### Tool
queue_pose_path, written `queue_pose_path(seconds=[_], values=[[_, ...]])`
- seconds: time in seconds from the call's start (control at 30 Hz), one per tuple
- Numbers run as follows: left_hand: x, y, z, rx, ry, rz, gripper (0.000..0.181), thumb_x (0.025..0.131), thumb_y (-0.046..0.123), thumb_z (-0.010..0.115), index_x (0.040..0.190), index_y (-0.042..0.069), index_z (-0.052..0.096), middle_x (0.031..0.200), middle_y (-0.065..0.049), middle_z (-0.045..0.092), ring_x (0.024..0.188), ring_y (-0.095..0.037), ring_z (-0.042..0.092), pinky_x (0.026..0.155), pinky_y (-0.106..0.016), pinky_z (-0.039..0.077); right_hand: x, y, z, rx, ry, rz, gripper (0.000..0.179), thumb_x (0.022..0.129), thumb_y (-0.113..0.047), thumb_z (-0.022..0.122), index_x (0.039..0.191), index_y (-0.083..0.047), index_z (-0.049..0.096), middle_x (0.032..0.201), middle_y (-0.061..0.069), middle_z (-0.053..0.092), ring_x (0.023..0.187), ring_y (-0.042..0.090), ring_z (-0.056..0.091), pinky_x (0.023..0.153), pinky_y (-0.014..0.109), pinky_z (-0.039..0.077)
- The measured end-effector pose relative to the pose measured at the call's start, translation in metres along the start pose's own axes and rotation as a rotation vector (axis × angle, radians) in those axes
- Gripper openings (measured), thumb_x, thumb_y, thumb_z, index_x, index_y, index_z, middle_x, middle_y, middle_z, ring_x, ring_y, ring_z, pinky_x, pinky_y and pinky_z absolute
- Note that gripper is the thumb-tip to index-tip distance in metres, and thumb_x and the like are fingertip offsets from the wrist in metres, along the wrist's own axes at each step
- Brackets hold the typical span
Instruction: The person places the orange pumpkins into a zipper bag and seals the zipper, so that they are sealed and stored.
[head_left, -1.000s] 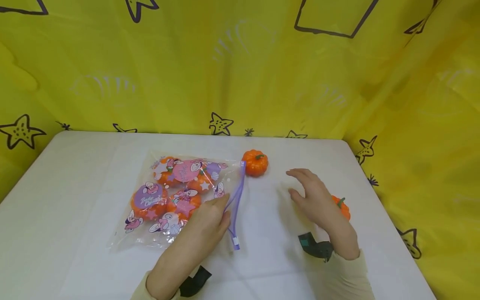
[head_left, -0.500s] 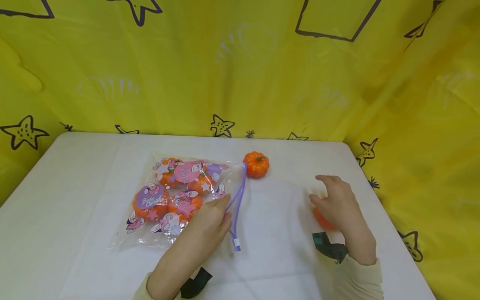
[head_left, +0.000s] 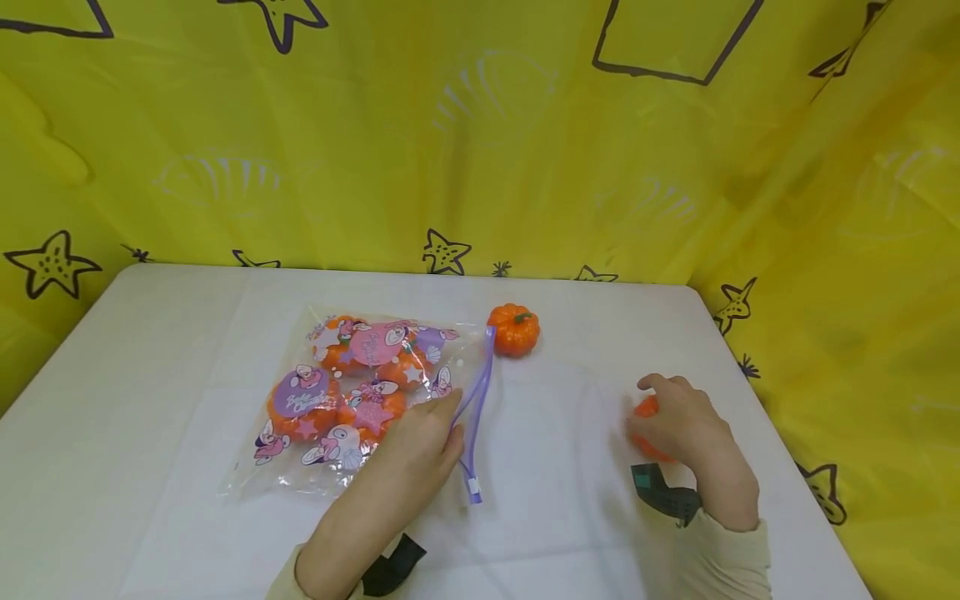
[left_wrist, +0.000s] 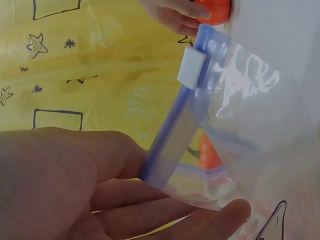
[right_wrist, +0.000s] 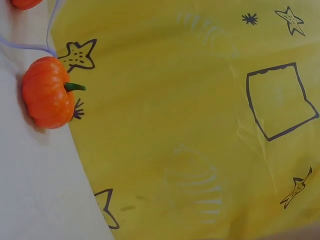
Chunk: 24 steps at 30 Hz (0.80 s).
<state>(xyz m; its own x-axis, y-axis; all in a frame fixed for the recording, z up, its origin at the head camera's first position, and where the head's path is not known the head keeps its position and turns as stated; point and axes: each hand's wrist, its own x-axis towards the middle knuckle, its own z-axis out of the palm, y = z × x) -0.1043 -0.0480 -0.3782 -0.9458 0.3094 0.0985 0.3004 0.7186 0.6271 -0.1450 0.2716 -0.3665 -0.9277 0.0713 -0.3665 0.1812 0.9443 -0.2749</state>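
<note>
Nearest are two beige sleeves (head_left: 727, 546), with a dark wrist-worn device (head_left: 393, 567) beside each wrist. The left hand (head_left: 408, 450) pinches the open mouth of a clear slider-zip bag (head_left: 465, 354), thumb on the purple zip strip (head_left: 490, 350) and fingers on the other side (the close view from that wrist shows the thumb right at the strip's edge). A white zip slider (head_left: 473, 485) sits at the strip's near end. The bag lies flat, mouth to the right, printed with pink and purple cartoon figures; inside are at least four orange pumpkins (head_left: 393, 373).

To the right, the right hand (head_left: 686, 425) has its fingers curled round the right-hand pumpkin (head_left: 652, 452), mostly hiding it, on the white table (head_left: 555, 467). Farther back, a loose green-stemmed pumpkin (head_left: 513, 331) sits just beside the bag's far zip corner. Beyond the table hangs a yellow cloth (head_left: 360, 167) with dark starfish outlines (head_left: 54, 264) and pale striped shapes.
</note>
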Motion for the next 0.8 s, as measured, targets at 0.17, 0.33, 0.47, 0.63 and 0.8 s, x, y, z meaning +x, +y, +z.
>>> queue_pose_path(seconds=[0.17, 0.33, 0.47, 0.63, 0.8], values=[[0.000, 0.000, 0.000, -0.003, 0.000, -0.007, 0.042, 0.095, 0.009, 0.063, 0.132, -0.008, 0.058, 0.124, -0.023, 0.067, 0.110, -0.033, 0.068, 0.091, -0.044, 0.057, 0.001, 0.004, 0.000, -0.016, 0.024, -0.015, 0.055, 0.083, -0.022, 0.059, 0.132, 0.002, 0.050, 0.120, 0.032, 0.048, 0.101, 0.044, 0.047, 0.070, 0.049, 0.050], [0.000, 0.000, 0.000, -0.004, -0.002, -0.006, 0.041, 0.095, 0.009, 0.063, 0.132, -0.008, 0.058, 0.124, -0.023, 0.067, 0.111, -0.034, 0.067, 0.092, -0.045, 0.056, 0.000, 0.003, 0.001, -0.021, 0.034, -0.040, 0.054, 0.083, -0.021, 0.063, 0.131, 0.002, 0.051, 0.116, 0.030, 0.050, 0.097, 0.040, 0.051, 0.071, 0.047, 0.051], [0.000, 0.000, 0.000, -0.003, -0.014, -0.018, 0.041, 0.095, 0.010, 0.062, 0.132, -0.007, 0.058, 0.125, -0.023, 0.067, 0.112, -0.034, 0.067, 0.093, -0.046, 0.056, 0.000, 0.000, 0.003, -0.006, 0.056, -0.057, 0.055, 0.086, -0.025, 0.067, 0.133, 0.000, 0.050, 0.121, 0.030, 0.049, 0.102, 0.042, 0.051, 0.076, 0.053, 0.053], [0.000, 0.000, -0.001, -0.001, -0.015, -0.018, 0.041, 0.095, 0.010, 0.063, 0.132, -0.008, 0.058, 0.125, -0.023, 0.067, 0.112, -0.035, 0.067, 0.092, -0.045, 0.056, 0.000, -0.006, 0.006, 0.035, 0.084, -0.085, 0.059, 0.088, -0.031, 0.070, 0.135, -0.001, 0.050, 0.125, 0.028, 0.051, 0.106, 0.041, 0.052, 0.086, 0.057, 0.053], [0.000, 0.001, -0.001, -0.005, -0.018, -0.014, 0.042, 0.095, 0.010, 0.063, 0.133, -0.007, 0.057, 0.125, -0.023, 0.066, 0.112, -0.034, 0.067, 0.091, -0.044, 0.057, 0.000, -0.014, 0.008, 0.075, 0.120, -0.137, 0.059, 0.090, -0.031, 0.070, 0.137, -0.003, 0.050, 0.131, 0.026, 0.051, 0.109, 0.041, 0.052, 0.092, 0.059, 0.051]])
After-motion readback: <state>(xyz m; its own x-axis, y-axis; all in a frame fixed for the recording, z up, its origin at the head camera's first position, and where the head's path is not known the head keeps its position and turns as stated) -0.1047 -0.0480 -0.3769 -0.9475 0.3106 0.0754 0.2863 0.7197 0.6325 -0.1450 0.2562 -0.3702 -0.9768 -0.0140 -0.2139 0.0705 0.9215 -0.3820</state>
